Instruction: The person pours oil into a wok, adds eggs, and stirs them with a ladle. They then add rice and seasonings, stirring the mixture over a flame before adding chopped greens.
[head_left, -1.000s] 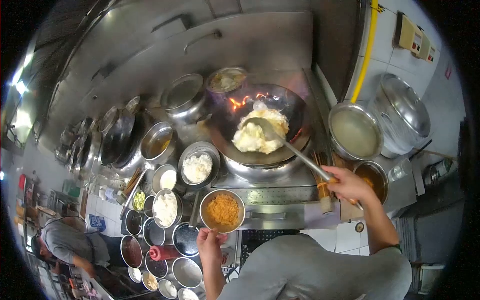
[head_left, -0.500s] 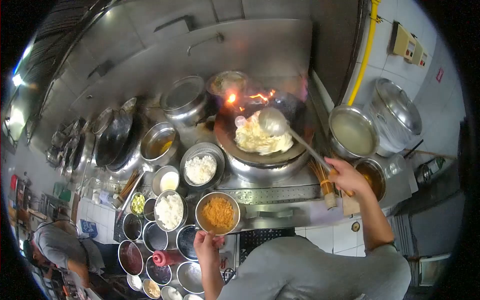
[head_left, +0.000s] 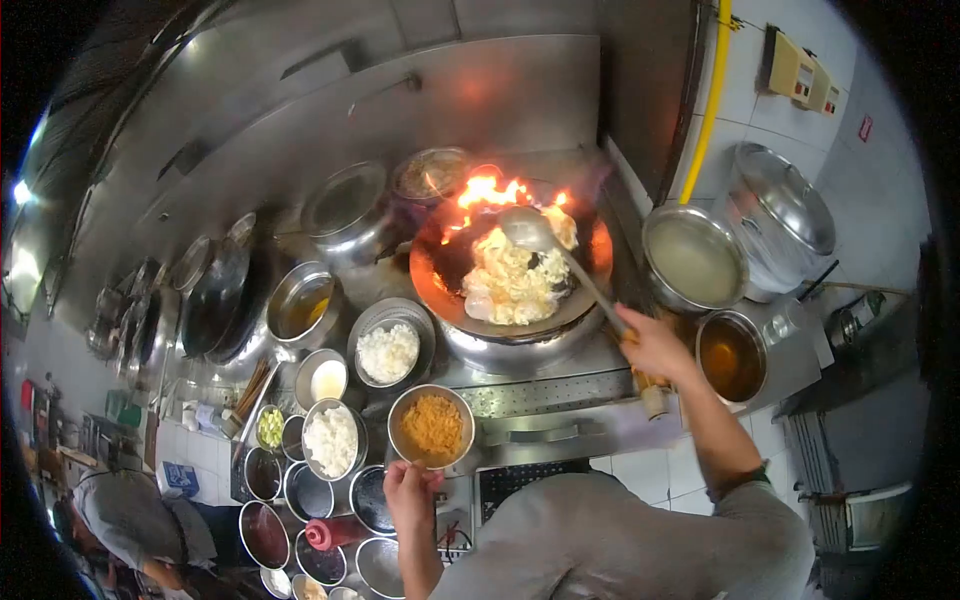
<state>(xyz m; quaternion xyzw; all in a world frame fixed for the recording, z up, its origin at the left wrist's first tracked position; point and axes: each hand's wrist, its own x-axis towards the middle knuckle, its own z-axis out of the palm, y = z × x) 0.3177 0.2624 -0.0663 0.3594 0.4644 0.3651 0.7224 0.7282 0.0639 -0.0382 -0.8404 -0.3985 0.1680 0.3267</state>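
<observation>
My right hand [head_left: 655, 345] is closed around the handle of a long metal ladle [head_left: 528, 229]. The ladle's bowl rests over pale yellow, egg-like food [head_left: 515, 285] in a wok [head_left: 425, 275]. Bright flames [head_left: 490, 192] rise along the wok's far side. Near the bottom centre, my left hand [head_left: 408, 492] pinches the near edge of a metal bowl [head_left: 462, 455] of orange crumbly food [head_left: 433, 425]. That bowl is held level in front of the stove; the fingertips are partly hidden.
Left of the wok stand a colander of white rice [head_left: 388, 353], another rice bowl [head_left: 331, 440] and several metal pots. A pot of cloudy liquid [head_left: 695, 260] and a pot of brown liquid [head_left: 730, 358] are at right. A person [head_left: 135, 520] stands at lower left.
Flames have grown much larger at the wok's back. The egg-like food has broken up and spread. My right hand and the ladle shifted left, partly with the view; the left hand still holds the bowl.
</observation>
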